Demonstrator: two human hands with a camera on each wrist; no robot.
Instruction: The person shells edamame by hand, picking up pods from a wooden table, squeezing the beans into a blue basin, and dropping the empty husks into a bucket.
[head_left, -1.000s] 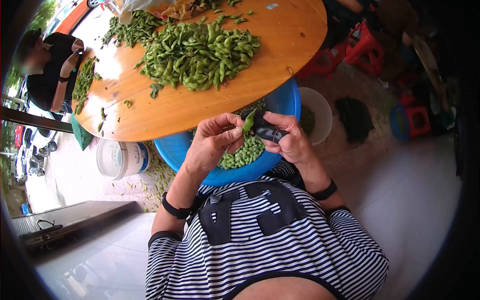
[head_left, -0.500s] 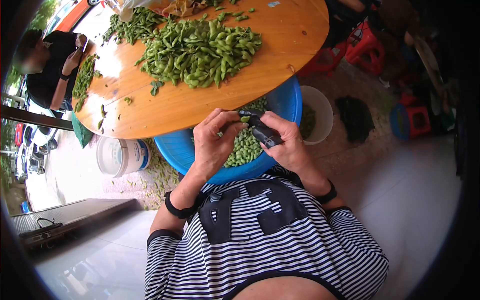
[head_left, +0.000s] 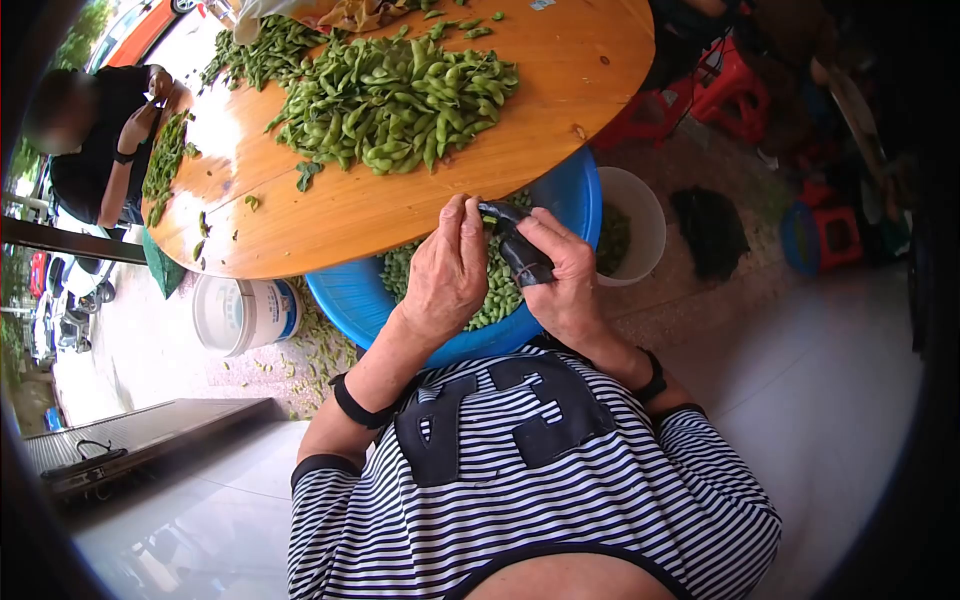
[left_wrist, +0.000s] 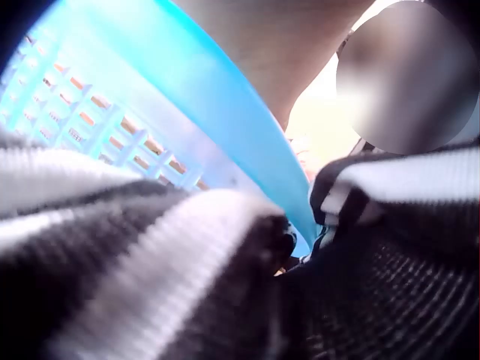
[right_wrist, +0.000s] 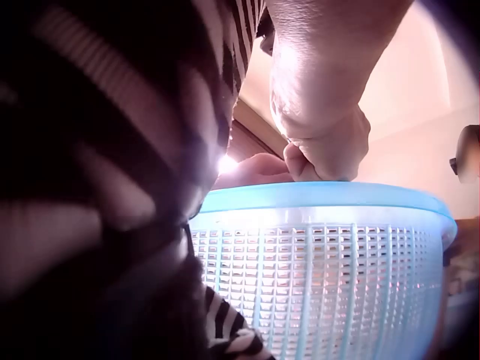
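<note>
Over a blue basket (head_left: 345,310) of shelled green soybeans (head_left: 485,305), both hands work close together. My right hand (head_left: 565,270) grips a black, shiny, tool-like thing (head_left: 527,257) whose far end points toward my left fingers. With its fingertips right at that end, my left hand (head_left: 445,270) pinches a green soybean pod (head_left: 489,220), mostly hidden. In the right wrist view a hand (right_wrist: 330,154) shows above the rim of the basket (right_wrist: 322,196). The left wrist view has the basket's slotted wall (left_wrist: 97,112) and striped cloth, with no fingers in sight.
A wooden table (head_left: 330,220) beyond the basket bears a big heap of pods (head_left: 400,105). White buckets stand left (head_left: 235,315) and right (head_left: 635,225) of the basket. Another person (head_left: 110,120) sits at the far left. Red stools (head_left: 730,95) are at the right.
The left hand has shifted up and right, its fingers closing in on the black thing's end. The pod, plainly visible a second ago, is now mostly hidden. The black thing has tilted steeper.
</note>
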